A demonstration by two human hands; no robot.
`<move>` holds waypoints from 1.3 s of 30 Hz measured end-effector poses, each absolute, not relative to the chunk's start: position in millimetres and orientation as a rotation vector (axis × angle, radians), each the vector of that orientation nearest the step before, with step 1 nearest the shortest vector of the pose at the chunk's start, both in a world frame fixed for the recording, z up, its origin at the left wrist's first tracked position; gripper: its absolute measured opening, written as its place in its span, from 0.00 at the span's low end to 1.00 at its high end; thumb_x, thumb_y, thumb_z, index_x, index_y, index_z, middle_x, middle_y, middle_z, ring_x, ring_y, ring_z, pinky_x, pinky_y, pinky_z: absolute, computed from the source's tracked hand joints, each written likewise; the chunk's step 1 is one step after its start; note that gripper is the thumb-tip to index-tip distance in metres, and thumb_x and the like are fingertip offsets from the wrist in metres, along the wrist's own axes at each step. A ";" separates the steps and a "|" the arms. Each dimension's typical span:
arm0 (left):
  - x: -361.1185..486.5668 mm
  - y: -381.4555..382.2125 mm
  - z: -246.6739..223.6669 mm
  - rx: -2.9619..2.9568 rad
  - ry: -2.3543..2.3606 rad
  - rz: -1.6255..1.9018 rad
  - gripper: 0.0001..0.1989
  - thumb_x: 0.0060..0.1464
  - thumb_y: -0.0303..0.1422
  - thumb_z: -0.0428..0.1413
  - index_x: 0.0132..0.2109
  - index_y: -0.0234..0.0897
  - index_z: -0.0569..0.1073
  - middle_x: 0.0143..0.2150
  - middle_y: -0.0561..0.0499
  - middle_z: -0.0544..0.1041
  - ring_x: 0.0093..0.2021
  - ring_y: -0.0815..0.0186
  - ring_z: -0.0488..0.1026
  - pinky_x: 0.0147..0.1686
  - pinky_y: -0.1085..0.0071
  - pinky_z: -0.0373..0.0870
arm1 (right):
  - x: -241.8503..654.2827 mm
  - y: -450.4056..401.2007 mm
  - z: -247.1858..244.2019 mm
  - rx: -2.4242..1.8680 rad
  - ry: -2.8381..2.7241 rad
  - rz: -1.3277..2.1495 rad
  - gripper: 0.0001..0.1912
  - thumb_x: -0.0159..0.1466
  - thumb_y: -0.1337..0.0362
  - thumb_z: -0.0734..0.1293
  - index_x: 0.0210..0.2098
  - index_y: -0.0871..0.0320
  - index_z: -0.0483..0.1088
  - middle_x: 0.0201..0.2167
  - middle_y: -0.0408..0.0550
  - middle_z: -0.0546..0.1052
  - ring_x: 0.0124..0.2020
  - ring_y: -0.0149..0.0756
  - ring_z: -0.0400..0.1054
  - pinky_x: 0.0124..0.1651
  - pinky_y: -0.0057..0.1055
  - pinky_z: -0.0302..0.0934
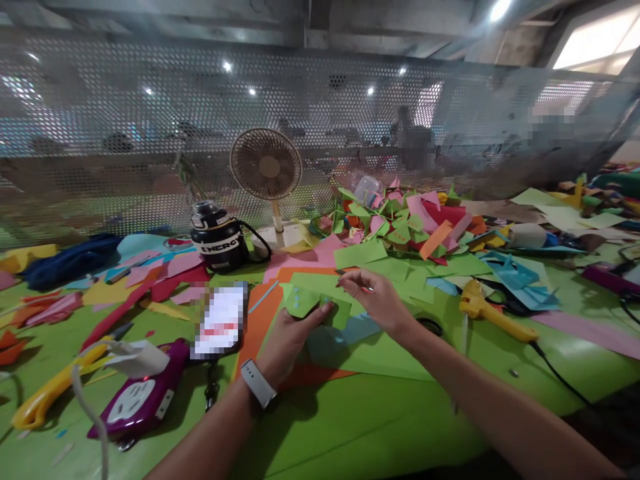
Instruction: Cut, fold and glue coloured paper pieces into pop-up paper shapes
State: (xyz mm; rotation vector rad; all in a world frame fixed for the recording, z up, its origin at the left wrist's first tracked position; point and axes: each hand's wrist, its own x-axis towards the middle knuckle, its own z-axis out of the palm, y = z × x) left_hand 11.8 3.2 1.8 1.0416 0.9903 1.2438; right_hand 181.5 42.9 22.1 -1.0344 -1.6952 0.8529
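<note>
The left hand grasps a folded light-green paper piece bearing small pale-blue bits, above a flat orange paper sheet on the glossy green desk; the right hand pinches nearby, its contents unclear; the step seems fine handwork; the next move calls for steady support.

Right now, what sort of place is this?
Probably a papercraft workshop: a paper heap, what looks like a glue gun, and a green paper piece in the left hand.
</note>
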 end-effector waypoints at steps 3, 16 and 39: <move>12.1 3.7 2.5 1.016 0.977 1.274 0.13 0.43 0.36 0.65 0.38 0.38 0.78 0.39 0.51 0.80 0.35 0.68 0.73 0.36 0.73 0.69 | 178.8 41.2 22.6 -1.039 -1.756 0.932 0.18 0.59 0.50 0.64 0.25 0.59 0.69 0.24 0.44 0.72 0.29 0.33 0.66 0.35 0.29 0.59; 10.4 2.7 7.3 0.950 1.000 1.097 0.12 0.38 0.36 0.68 0.28 0.32 0.77 0.26 0.51 0.76 0.26 0.72 0.70 0.29 0.75 0.68 | 181.6 46.0 20.2 -1.099 -1.687 0.837 0.21 0.58 0.46 0.64 0.23 0.57 0.64 0.20 0.39 0.64 0.24 0.29 0.57 0.29 0.27 0.53; 1.1 11.4 1.7 0.867 1.005 1.178 0.13 0.37 0.37 0.67 0.30 0.33 0.77 0.28 0.50 0.77 0.29 0.69 0.72 0.31 0.74 0.70 | 315.9 14.0 87.4 -0.915 -0.993 0.242 0.11 0.52 0.58 0.71 0.33 0.55 0.72 0.26 0.41 0.72 0.25 0.30 0.66 0.33 0.33 0.64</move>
